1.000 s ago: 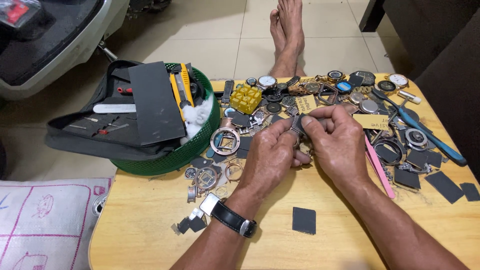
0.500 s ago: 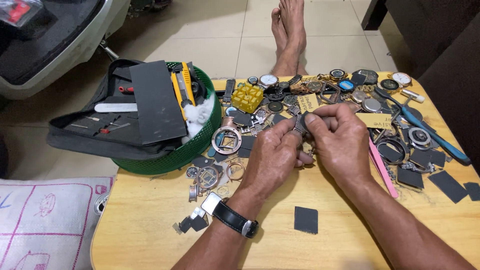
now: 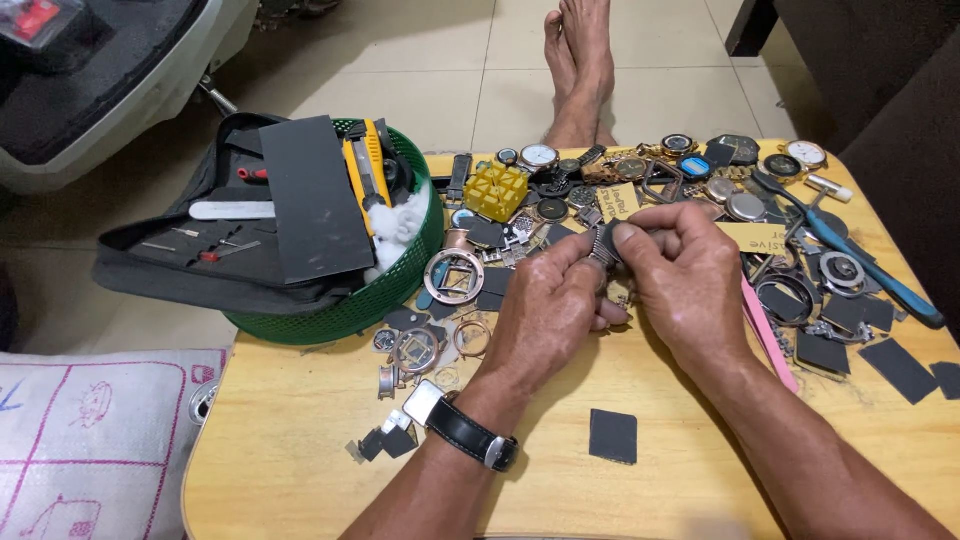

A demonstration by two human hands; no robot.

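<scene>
My left hand (image 3: 548, 312) and my right hand (image 3: 682, 272) meet over the middle of a wooden table (image 3: 300, 470). Both pinch a small silver metal watch part (image 3: 603, 246) between thumb and fingertips; most of it is hidden by the fingers. A black-strapped wristwatch (image 3: 455, 428) sits on my left wrist. Under and around the hands lie several watch cases, bezels and rings (image 3: 452, 276), and a small dark square piece (image 3: 613, 436) lies near my forearms.
A green basket (image 3: 385, 290) at the left holds a dark tool pouch (image 3: 300, 200), a yellow-handled tool (image 3: 368, 165) and cotton. A yellow plastic holder (image 3: 496, 192), several watches (image 3: 538, 155), a blue-handled tool (image 3: 860, 262) and a pink tool (image 3: 768, 335) crowd the far side. Bare feet (image 3: 580, 60) rest beyond the table.
Both hands stay together on the small part, with only slight finger movement. The view has shifted a little.
</scene>
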